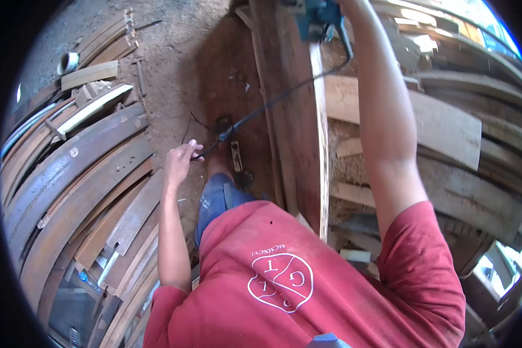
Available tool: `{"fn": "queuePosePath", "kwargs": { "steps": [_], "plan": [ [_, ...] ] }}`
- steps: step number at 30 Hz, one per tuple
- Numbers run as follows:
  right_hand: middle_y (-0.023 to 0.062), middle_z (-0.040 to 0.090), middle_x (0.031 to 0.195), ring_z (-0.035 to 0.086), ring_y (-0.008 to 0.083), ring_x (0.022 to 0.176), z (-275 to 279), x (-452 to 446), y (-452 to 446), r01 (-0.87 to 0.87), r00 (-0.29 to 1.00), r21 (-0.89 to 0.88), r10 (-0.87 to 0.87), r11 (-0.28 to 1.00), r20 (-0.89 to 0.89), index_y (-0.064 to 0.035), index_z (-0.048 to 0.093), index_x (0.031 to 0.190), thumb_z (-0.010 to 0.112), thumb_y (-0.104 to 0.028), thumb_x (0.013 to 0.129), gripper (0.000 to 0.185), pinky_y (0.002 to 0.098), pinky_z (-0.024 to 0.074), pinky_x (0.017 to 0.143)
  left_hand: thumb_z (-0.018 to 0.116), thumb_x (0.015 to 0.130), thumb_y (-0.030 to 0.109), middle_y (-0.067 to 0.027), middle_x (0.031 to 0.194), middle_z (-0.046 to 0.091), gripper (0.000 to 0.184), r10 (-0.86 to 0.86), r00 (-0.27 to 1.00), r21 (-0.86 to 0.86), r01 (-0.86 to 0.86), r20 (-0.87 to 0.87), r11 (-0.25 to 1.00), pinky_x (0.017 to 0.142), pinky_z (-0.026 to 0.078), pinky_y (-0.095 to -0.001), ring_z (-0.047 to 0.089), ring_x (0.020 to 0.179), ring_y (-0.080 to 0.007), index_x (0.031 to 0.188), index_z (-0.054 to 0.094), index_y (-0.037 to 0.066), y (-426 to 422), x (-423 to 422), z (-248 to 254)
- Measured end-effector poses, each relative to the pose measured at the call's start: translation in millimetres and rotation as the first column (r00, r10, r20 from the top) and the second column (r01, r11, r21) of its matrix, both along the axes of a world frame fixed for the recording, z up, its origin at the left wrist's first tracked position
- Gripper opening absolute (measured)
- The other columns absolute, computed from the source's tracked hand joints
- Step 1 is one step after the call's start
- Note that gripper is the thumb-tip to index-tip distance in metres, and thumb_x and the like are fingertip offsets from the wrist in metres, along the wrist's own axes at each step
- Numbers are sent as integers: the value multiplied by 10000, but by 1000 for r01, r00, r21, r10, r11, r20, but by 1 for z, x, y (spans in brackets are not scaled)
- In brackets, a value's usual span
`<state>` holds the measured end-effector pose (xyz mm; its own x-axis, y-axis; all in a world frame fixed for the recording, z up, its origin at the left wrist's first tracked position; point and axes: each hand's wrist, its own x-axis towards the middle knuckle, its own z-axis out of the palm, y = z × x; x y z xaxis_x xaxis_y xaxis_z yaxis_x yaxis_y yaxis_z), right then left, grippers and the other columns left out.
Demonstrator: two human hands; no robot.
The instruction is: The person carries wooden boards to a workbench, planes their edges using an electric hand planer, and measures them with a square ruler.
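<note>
At the top edge of the head view, my right hand (349,4) is closed on a teal corded power tool (318,20) that looks like an electric planer, though the frame cuts off part of the hand and the tool. The tool sits at the pale edge of a long, dark wooden board (298,116). Its black cord (290,91) runs down and left past a taped, knotted bundle (225,134). My left hand (181,162) pinches the cord's lower end, beside my leg and above the dirt floor.
Curved planks (93,156) are piled on the left, with a roll of tape (68,62) near the top of them. More boards (441,122) lie stacked on the right. A small pale oblong object (236,155) lies by my feet on the brown ground (174,52).
</note>
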<state>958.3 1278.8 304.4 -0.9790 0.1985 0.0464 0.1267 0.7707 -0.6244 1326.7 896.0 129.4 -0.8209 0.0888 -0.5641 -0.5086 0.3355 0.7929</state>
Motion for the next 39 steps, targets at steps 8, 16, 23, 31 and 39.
{"fn": "queuePosePath", "kwargs": {
  "steps": [8, 16, 23, 31, 39],
  "plan": [
    [228, 731, 1069, 726, 407, 1026, 46, 442, 22, 152, 972, -174, -115, 973, 204, -13, 621, 1195, 770, -97, 840, 394, 463, 559, 907, 642, 981, 507, -236, 963, 759, 504, -665, 717, -322, 693, 209, 646, 942, 556, -472, 750, 997, -363, 1134, 809, 57, 67, 113, -21],
    [226, 740, 1068, 747, 363, 991, 72, 735, 34, 356, 873, -88, -298, 930, 385, -55, 619, 1261, 870, -171, 861, 486, 436, 555, 873, 795, 870, 406, -276, 1651, 360, 965, -816, 546, -342, 743, -188, 575, 1255, 353, -481, 365, 1513, -454, 1620, 345, -2, 197, 204, -8],
    [242, 738, 1169, 735, 401, 1126, 64, 745, 35, 337, 899, -145, -272, 930, 344, -86, 624, 1366, 806, -78, 870, 528, 447, 556, 946, 782, 874, 428, -286, 1564, 467, 793, -907, 411, -288, 861, -89, 419, 1211, 398, -504, 442, 1449, -458, 1484, 550, -23, 227, 238, -2],
    [241, 724, 1140, 724, 412, 1122, 63, 709, 32, 289, 929, -173, -233, 941, 287, -63, 632, 1308, 749, -18, 869, 457, 447, 552, 948, 756, 830, 308, -263, 1290, 700, 616, -954, 290, -101, 949, -81, 297, 1023, 546, -464, 689, 1153, -434, 1369, 674, 21, 226, 260, -8],
    [262, 719, 1130, 711, 454, 1105, 54, 623, 26, 218, 953, -130, -182, 967, 244, -41, 637, 1278, 724, -32, 854, 433, 473, 551, 933, 729, 869, 292, -176, 1668, 430, 860, -985, 146, 354, 929, -92, 104, 1258, 331, -403, 402, 1542, -336, 1648, 392, 153, 268, 291, 17]
  ]
}}
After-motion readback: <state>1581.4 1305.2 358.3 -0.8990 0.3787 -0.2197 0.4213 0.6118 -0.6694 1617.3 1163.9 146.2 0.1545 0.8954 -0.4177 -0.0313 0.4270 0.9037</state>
